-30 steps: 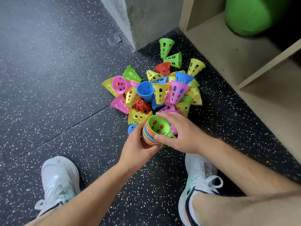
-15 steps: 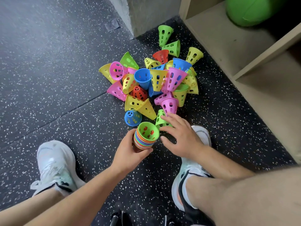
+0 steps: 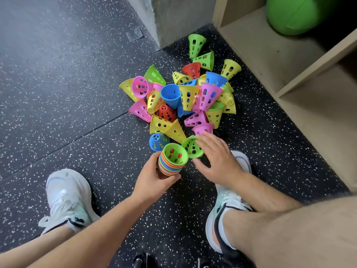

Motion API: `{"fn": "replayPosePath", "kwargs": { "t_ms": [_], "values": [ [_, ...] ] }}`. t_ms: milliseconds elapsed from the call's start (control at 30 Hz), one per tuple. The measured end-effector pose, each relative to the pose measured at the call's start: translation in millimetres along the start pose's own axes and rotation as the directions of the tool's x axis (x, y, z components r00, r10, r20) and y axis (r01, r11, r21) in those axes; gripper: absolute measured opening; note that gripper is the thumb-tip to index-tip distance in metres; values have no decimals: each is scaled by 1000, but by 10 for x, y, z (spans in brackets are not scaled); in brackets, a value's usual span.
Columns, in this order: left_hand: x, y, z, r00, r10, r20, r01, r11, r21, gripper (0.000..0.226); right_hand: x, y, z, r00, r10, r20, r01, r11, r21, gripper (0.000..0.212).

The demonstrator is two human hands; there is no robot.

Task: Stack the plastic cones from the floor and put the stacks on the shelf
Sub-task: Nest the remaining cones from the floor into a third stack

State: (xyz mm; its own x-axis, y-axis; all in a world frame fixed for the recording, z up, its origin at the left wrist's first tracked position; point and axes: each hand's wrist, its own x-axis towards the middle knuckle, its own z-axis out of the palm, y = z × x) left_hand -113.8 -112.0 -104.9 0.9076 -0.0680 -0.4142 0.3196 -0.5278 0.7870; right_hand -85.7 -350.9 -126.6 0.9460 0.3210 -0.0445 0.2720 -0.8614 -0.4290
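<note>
Hands working at cone pile (image 3: 183, 97).
Left hand (image 3: 154, 178) is clamping its grip round the cone stack (image 3: 170, 165) just nearside of that pile; right hand (image 3: 218, 159), grip apart, is touching a green cone (image 3: 190, 148) at the pile's near edge.

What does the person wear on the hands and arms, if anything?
Nothing shows: the left hand and the right hand are bare, with no gloves, rings, watch or wristband. The left forearm and right forearm are bare too; no sleeve is in view.
</note>
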Motion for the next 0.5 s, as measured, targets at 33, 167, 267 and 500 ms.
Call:
{"fn": "replayPosePath", "kwargs": {
  "t_ms": [33,167,267,500],
  "values": [
    [6,-5,-7,1000,0,-7,0,1000,0,66,30,13,-33,1000,20,-3,-20,999,32,66],
    [30,-7,-38,1000,-8,-16,8,1000,-15,65,183,67,-207,998,47,-33,-43,993,111,79],
    [51,-3,-50,1000,-11,-2,11,1000,-13,65,283,61,-302,985,66,-157,-33,978,205,73],
    [90,32,-16,1000,-3,16,4,1000,-4,67,339,-90,-501,959,188,-213,-79,896,436,81]
  ]
}}
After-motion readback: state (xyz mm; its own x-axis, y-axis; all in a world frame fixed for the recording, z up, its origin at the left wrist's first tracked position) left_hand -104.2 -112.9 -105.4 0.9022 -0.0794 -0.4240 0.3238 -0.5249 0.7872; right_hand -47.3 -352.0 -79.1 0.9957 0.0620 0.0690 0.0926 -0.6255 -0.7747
